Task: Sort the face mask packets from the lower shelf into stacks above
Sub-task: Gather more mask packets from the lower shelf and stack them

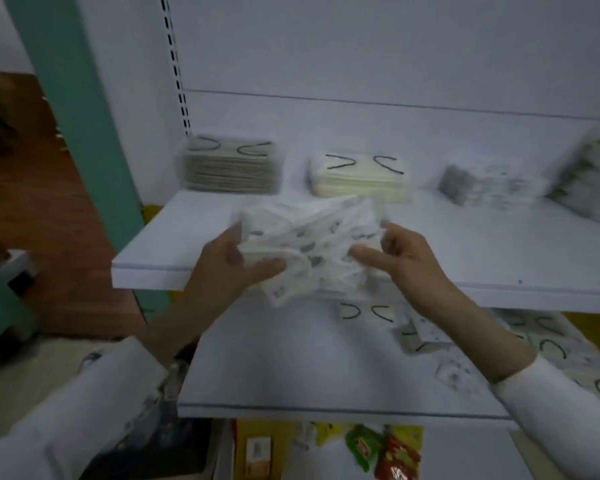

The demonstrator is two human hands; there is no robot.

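Note:
A bundle of white patterned face mask packets (312,244) hangs in front of the upper shelf (187,237). My left hand (232,261) grips its left end, thumb on top. My right hand (402,258) pinches its right side. On the upper shelf stand a stack of pale masks with black loops (231,168), a cream stack (359,178), a grey patterned stack (482,185) and a bagged pile (593,181) at the far right. Loose mask packets (548,344) lie scattered on the right of the lower shelf (291,375).
A green pillar (80,109) stands left of the shelving, with brown floor beyond it. Below the lower shelf lie coloured snack packets (381,452) and a yellow box (257,448). The picture is blurred by motion.

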